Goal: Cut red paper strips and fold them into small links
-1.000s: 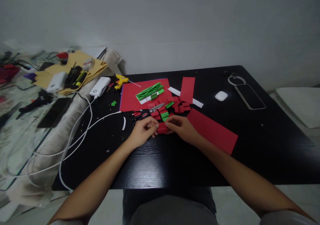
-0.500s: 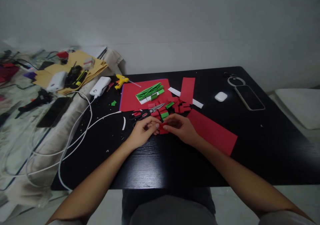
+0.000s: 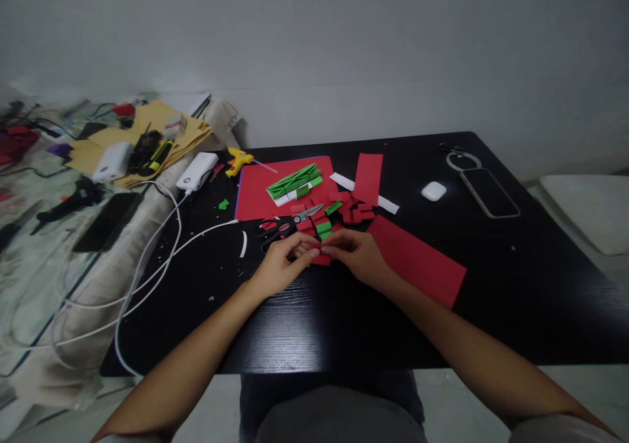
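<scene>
My left hand (image 3: 282,263) and my right hand (image 3: 354,253) meet at the middle of the black table (image 3: 344,325). Both pinch a small red paper piece (image 3: 322,257) between their fingertips, just above the tabletop. Black-handled scissors (image 3: 282,223) lie right behind my left hand. A heap of small red and green paper pieces (image 3: 344,208) lies just beyond the hands. A large red paper sheet (image 3: 417,257) lies flat to the right of my right hand.
Farther back lie a red sheet (image 3: 260,187) with folded green strips (image 3: 293,179), a red strip (image 3: 369,175), a yellow glue gun (image 3: 239,160), a power bank (image 3: 196,170) with white cables (image 3: 147,259), an earbud case (image 3: 433,190) and a phone (image 3: 489,192). Clutter covers the surface at left.
The hands have closed in on each other over the red paper piece, and less of it shows now. Everything else on the table lies as before.
</scene>
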Action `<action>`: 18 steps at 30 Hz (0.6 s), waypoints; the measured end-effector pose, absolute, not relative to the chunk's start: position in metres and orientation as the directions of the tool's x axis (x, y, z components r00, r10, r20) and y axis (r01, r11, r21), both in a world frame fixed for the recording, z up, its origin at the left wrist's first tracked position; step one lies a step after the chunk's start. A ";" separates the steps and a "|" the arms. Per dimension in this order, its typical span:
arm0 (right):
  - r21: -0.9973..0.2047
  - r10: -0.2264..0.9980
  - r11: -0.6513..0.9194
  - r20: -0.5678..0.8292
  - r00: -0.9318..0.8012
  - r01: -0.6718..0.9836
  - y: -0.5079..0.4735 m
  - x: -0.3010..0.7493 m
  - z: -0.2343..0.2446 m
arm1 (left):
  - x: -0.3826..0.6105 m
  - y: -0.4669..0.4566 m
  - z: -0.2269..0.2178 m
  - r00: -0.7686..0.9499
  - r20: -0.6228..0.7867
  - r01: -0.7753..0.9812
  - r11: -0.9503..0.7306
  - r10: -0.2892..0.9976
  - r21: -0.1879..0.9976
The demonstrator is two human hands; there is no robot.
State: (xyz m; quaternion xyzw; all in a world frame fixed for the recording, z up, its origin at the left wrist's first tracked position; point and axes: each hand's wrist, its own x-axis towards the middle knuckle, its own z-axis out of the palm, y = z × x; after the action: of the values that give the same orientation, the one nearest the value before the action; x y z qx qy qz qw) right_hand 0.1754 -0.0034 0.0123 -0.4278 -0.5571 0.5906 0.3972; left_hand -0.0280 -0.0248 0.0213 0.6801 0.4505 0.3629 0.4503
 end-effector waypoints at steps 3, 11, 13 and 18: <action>-0.999 0.945 -0.049 -0.050 -0.322 0.010 -0.003 0.176 0.012 | -0.029 -0.026 0.021 0.339 0.097 0.301 -0.206 0.936 0.931; -0.996 0.960 -0.005 -0.029 -0.279 0.087 -0.001 0.178 0.010 | -0.031 -0.025 0.022 0.317 0.167 0.414 -0.294 0.934 0.862; -0.997 0.963 -0.012 -0.034 -0.269 0.082 -0.001 0.178 0.010 | -0.031 -0.024 0.021 0.329 0.170 0.396 -0.299 0.929 0.868; -0.999 0.947 -0.046 -0.046 -0.318 0.010 -0.003 0.177 0.011 | -0.030 -0.023 0.018 0.326 0.176 0.393 -0.303 0.929 0.868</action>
State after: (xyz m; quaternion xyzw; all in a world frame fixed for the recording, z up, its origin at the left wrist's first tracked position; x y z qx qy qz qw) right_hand 0.1773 -0.0025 0.0110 -0.4249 -0.5629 0.5850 0.4004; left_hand -0.0300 -0.0231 0.0182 0.7232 0.4569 0.3580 0.3741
